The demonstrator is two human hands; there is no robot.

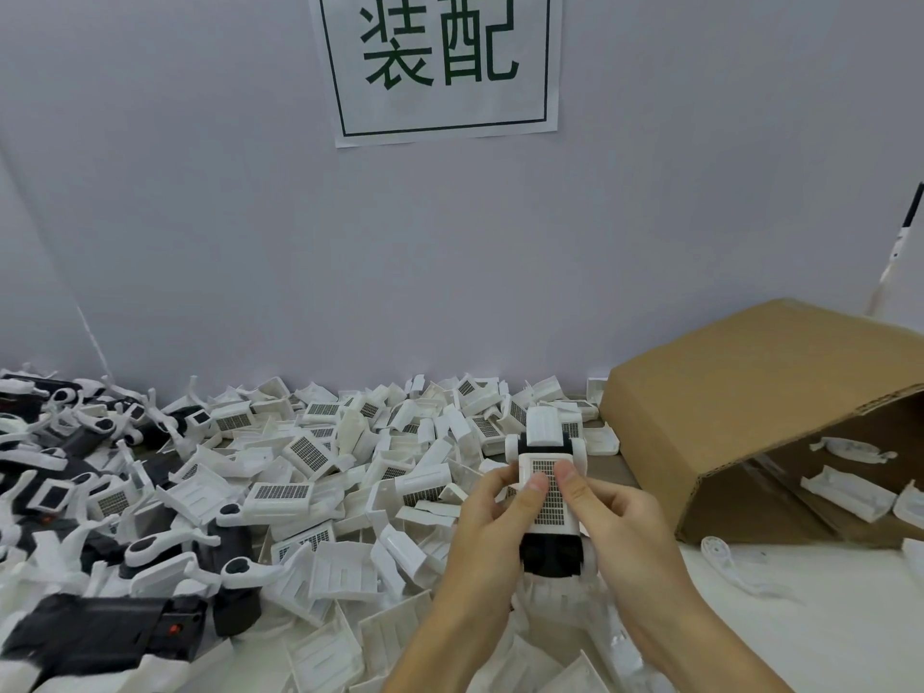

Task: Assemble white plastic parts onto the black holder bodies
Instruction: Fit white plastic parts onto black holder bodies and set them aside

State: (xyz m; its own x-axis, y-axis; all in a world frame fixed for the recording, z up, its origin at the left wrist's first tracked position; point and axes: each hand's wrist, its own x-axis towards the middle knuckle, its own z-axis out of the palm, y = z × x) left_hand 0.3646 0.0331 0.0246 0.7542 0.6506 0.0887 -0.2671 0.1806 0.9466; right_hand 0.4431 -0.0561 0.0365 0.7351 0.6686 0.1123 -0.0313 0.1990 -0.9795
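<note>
Bench [825,617]: carries everything; bare surface shows only at the front right corner.

Cardboard box [750,407]: lies tipped on its side at the right edge, mouth facing the worker. A few white pieces rest inside, probably a feed stock left within reach.

Pile of white plastic parts [350,472]: loose heap from the back edge to the front, centre of the bench. Many show a gridded mesh face. Judged as unsorted stock, dumped close so either hand can draw from it.

Heap of black holder bodies [100,627]: along the left edge and front left corner, several already with white arms fitted. Kept apart from the loose white stock.

Workpiece, one black holder body [550,552]: held above the pile, right of centre, with a white mesh-faced part [547,492] lying on its upper face.

Left hand [492,532]: clasps the left side of the workpiece, thumb on the mesh face.

Right hand [620,532]: clasps the right side, thumb likewise pressing the mesh. Both thumbs bearing down suggests the part is being seated; whether it has clicked home cannot be told.
</note>
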